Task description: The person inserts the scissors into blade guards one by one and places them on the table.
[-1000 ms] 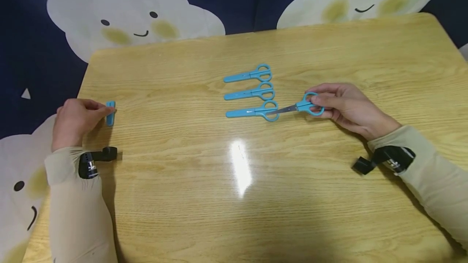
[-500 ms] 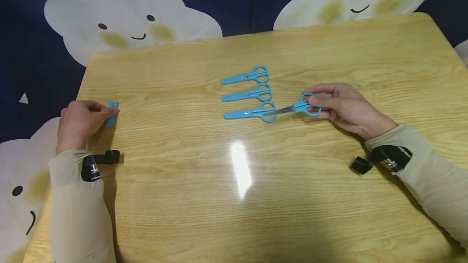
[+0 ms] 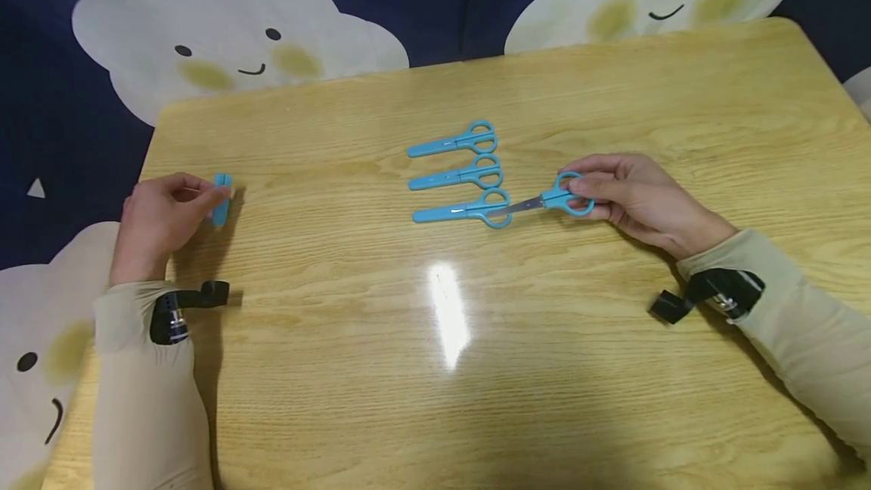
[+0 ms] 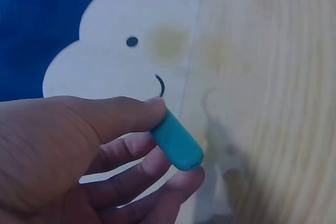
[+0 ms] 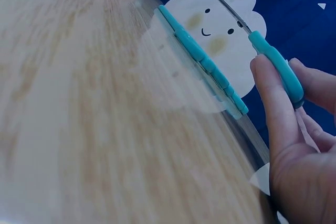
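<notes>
My right hand point(image 3: 636, 199) pinches a pair of scissors point(image 3: 566, 198) by its blue handles. The bare metal blades point left, closed together, and their tip overlaps the nearest sheathed scissors point(image 3: 445, 213) in the head view. In the right wrist view the held scissors point(image 5: 277, 66) stand above the tabletop. Far to the left, my left hand point(image 3: 163, 221) pinches a small blue blade cover point(image 3: 221, 201) between thumb and fingers. Seen from the left wrist, the cover point(image 4: 178, 142) has a rounded closed end pointing away from the thumb.
Two more sheathed blue scissors, the middle pair point(image 3: 445, 178) and the far pair point(image 3: 442, 147), lie in a row behind the nearest one, handles to the right. The wooden table point(image 3: 327, 339) ends at a dark curtain point(image 3: 449, 6) with printed clouds.
My left hand has moved a little right and away from the left table edge, lifting the blade cover. The right hand keeps its hold on the scissors, almost still; the view has shifted slightly.
</notes>
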`<action>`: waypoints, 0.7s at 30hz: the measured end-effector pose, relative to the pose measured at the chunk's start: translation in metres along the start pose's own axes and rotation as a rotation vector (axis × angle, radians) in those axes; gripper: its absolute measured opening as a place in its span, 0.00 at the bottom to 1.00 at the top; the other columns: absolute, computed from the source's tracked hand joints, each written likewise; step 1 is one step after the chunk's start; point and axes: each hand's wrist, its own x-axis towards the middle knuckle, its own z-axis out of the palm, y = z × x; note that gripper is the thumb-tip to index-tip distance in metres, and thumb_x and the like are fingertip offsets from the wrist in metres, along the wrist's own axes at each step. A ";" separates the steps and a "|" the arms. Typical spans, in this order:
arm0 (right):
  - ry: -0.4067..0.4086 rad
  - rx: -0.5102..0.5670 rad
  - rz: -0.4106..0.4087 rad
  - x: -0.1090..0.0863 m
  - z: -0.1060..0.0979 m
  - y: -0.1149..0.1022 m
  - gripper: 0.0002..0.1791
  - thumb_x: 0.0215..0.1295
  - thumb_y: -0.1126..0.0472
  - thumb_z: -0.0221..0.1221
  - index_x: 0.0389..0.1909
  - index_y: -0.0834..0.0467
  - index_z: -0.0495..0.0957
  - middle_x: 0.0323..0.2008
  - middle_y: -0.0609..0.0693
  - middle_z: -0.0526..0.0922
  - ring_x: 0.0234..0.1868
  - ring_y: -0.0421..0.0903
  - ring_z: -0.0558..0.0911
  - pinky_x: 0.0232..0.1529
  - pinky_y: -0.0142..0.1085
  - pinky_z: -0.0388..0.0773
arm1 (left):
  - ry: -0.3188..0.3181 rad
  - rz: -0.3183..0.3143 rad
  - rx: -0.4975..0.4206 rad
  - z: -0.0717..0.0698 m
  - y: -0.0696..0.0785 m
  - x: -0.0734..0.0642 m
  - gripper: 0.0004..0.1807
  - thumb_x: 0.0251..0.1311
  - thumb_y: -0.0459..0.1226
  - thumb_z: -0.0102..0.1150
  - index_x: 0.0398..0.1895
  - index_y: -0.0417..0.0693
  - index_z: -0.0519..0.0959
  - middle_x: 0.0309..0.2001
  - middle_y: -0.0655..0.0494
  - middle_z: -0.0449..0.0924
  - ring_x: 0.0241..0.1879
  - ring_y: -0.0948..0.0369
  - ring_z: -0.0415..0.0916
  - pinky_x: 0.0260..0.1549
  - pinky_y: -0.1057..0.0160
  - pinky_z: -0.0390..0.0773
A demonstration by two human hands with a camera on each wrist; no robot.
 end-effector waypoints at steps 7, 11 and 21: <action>-0.004 0.012 0.003 0.000 0.001 0.000 0.13 0.67 0.72 0.55 0.50 0.66 0.78 0.42 0.55 0.87 0.38 0.44 0.88 0.39 0.31 0.84 | 0.037 0.098 -0.064 0.002 0.015 -0.007 0.28 0.59 0.63 0.55 0.46 0.51 0.79 0.20 0.86 0.70 0.27 0.75 0.71 0.27 0.66 0.68; -0.012 0.023 0.001 0.000 0.000 0.000 0.13 0.67 0.73 0.54 0.50 0.66 0.78 0.42 0.56 0.87 0.38 0.44 0.89 0.39 0.31 0.84 | 0.026 0.143 -0.130 0.006 0.025 -0.009 0.25 0.60 0.60 0.57 0.46 0.50 0.79 0.24 0.84 0.72 0.24 0.77 0.75 0.25 0.71 0.72; 0.001 0.017 -0.004 0.000 0.000 0.001 0.12 0.66 0.72 0.56 0.50 0.66 0.78 0.41 0.55 0.88 0.37 0.44 0.89 0.39 0.31 0.84 | -0.035 0.202 -0.185 0.018 0.045 -0.014 0.26 0.64 0.58 0.55 0.50 0.47 0.78 0.33 0.74 0.75 0.27 0.77 0.76 0.27 0.70 0.81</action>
